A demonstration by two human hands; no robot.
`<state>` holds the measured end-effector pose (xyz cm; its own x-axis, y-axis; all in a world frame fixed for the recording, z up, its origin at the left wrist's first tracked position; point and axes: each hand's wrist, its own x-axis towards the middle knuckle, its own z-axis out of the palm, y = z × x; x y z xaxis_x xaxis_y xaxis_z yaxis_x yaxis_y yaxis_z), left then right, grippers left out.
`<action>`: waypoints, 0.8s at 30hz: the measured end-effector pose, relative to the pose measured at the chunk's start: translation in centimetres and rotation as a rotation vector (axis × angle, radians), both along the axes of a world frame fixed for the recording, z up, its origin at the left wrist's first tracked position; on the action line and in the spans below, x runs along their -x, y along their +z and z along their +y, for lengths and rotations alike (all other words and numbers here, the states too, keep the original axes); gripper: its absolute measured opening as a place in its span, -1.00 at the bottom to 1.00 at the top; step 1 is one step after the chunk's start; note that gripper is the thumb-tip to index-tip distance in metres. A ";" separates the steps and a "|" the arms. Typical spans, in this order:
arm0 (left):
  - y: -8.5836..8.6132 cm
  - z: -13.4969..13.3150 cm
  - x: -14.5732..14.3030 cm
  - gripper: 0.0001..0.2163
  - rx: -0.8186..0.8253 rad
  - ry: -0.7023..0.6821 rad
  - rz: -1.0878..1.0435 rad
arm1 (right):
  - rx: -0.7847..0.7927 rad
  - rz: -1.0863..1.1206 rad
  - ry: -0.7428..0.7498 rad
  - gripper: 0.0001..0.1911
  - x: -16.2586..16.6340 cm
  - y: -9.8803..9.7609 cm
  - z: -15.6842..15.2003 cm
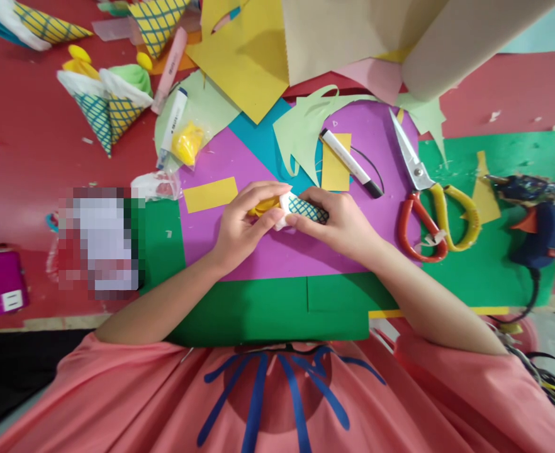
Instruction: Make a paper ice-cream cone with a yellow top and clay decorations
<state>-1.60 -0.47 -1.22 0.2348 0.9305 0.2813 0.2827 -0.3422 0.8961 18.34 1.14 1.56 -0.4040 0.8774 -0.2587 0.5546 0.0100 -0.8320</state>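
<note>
Between my two hands lies a small craft ice cream cone (306,209), its teal-lined tip toward the right and a white rim with yellow filling toward the left. My left hand (246,217) is closed around the yellow and white end, thumb and fingertips pressed on the rim. Closed over the lattice cone part is my right hand (341,217), its thumb at the rim's lower edge. Both hands are above a purple sheet (258,264). Part of the cone is hidden by my fingers.
Scissors (418,171) and a glue gun (542,226) lie to the right. A black-and-white marker (352,163) rests ahead on a yellow paper piece. Finished-looking cones (129,107), a bagged yellow piece (189,143) and a pale pink marker (171,69) are at upper left. Green scraps (301,135) lie behind.
</note>
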 end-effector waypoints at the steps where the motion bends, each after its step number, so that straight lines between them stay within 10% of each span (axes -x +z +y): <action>1: 0.0 0.0 0.0 -0.75 0.007 0.003 -0.001 | -0.002 0.001 0.001 -0.52 0.0 0.0 0.0; 24: -2.9 1.2 0.8 -0.55 0.057 0.028 -0.305 | 0.050 0.445 0.144 -0.57 -1.2 -1.0 0.5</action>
<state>-2.36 0.74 -4.12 0.1217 0.9518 0.2815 0.0062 -0.2844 0.9587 19.53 1.65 0.60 -0.6015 0.7955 -0.0730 0.1398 0.0148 -0.9901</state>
